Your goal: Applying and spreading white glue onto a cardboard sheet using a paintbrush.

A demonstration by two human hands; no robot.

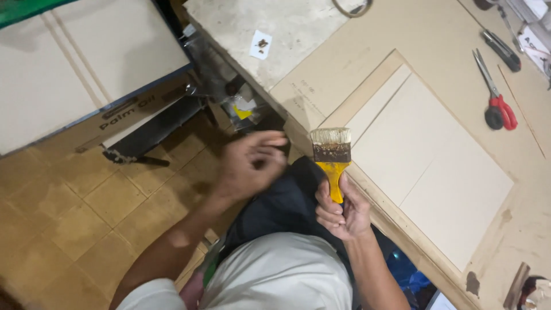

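The right hand (343, 209) has its grip clamped around the yellow handle of a flat paintbrush (332, 158), fingers curled over the lower end so that the brush stands upright above the fist, bristles uppermost. The brush sits at the near edge of the bench (321, 86), just in front of the pale rectangular boards (436, 166) lying there. Its bristles are off-white and slightly splayed, the ferrule is dark and crusted with brownish residue, and the handle is smeared at the neck. The left hand (248, 163) hovers to the left of the brush, apart from it, blurred, fingers loosely bent with nothing visibly held. Red-handled scissors (496, 95) lie well away at the far right of the bench.
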